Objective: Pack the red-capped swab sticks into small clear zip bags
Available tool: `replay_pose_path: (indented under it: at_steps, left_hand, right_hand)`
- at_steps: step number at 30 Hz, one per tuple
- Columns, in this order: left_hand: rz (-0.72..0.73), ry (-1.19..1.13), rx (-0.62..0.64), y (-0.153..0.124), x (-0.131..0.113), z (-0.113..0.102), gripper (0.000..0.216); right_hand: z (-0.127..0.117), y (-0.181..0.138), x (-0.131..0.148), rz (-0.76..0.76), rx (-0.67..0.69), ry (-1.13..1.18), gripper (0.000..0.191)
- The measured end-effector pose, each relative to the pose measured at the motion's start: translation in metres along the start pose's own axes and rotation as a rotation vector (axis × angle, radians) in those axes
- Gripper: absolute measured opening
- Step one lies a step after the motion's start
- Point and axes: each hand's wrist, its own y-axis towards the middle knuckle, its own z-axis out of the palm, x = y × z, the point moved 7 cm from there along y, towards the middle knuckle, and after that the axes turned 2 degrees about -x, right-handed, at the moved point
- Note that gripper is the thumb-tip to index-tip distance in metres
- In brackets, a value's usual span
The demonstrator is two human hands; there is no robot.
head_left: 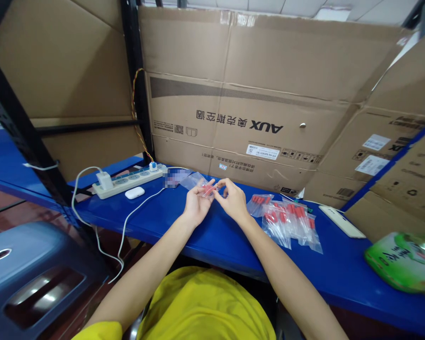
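Above the blue table (pixel 212 236), my left hand (pixel 197 204) and my right hand (pixel 233 199) meet over a small clear plastic bag with red pieces (pixel 206 188). The left hand cups the bag from below with curled fingers. With pinched fingertips, the right hand grips the bag's right end. To the right of my hands lies a pile of several more clear bags with red pieces (pixel 286 219) on the table.
A white power strip (pixel 127 181) with a plugged charger and cable lies at the left, a white earbud case (pixel 134 192) beside it. A white phone (pixel 342 221) and a green packet (pixel 403 259) lie at the right. Cardboard boxes (pixel 248 104) wall the back. A blue stool (pixel 31 278) stands at lower left.
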Motion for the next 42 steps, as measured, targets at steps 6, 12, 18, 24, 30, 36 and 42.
replay_pose_path:
  at_steps: [6,12,18,24,30,36,42]
  left_hand:
    - [-0.017,0.011,0.030,-0.002,0.000,0.004,0.047]
    - [-0.007,0.011,0.028,-0.004,-0.002,0.005,0.041]
    - [-0.070,-0.003,0.023,-0.001,0.001,0.003,0.052]
    - [-0.065,-0.026,0.018,-0.003,-0.002,0.004,0.047]
    - [-0.058,-0.070,0.015,-0.005,-0.004,0.006,0.035]
    - [-0.056,-0.100,-0.007,-0.003,-0.002,0.004,0.025]
    - [-0.070,-0.099,-0.035,0.000,-0.001,0.000,0.014]
  right_hand:
    - [0.011,0.001,-0.005,-0.006,0.076,0.205,0.015]
    - [0.013,0.000,0.001,-0.062,0.051,0.368,0.006]
    - [0.012,0.001,0.002,-0.060,0.014,0.387,0.005]
    - [0.018,0.001,-0.011,0.041,0.038,0.542,0.013]
    - [0.022,0.001,-0.015,0.085,0.075,0.599,0.021]
    - [0.021,0.002,-0.014,0.085,0.052,0.582,0.014]
    - [0.019,0.002,-0.019,0.130,0.023,0.554,0.017]
